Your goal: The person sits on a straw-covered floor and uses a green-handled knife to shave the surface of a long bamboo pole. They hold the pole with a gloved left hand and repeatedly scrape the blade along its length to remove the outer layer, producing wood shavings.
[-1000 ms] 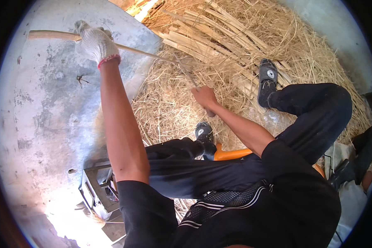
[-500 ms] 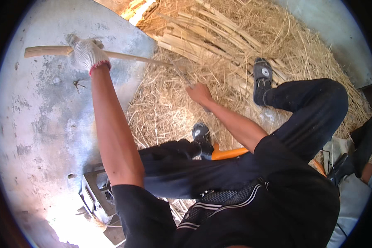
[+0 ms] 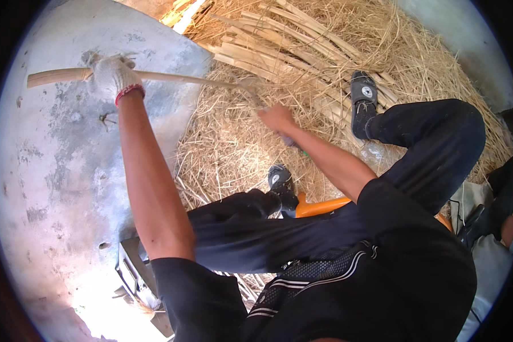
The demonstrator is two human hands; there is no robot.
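My left hand (image 3: 111,74), in a white knitted glove with a red cuff, is closed around a long, thin bamboo strip (image 3: 179,78). One end of the strip sticks out to the left of the glove. Its other end slopes away to the right, over the straw. My bare right hand (image 3: 277,118) grips a knife (image 3: 252,98) whose thin blade reaches up to the strip's right end. The blade is blurred, and whether it touches the strip is hard to see. Most of the handle is hidden by the hand.
Split bamboo strips (image 3: 302,43) lie on shavings (image 3: 222,154) covering the ground. A pale wall (image 3: 51,148) rises at left. An orange curved object (image 3: 319,207) sits under my leg. A dark metal-framed object (image 3: 137,268) stands at lower left. Another person's arm (image 3: 510,228) shows at far right.
My left hand and the strip have shifted slightly left. My right hand has turned a little, and the knife blade stands less clearly in view. Both hands keep their grip.
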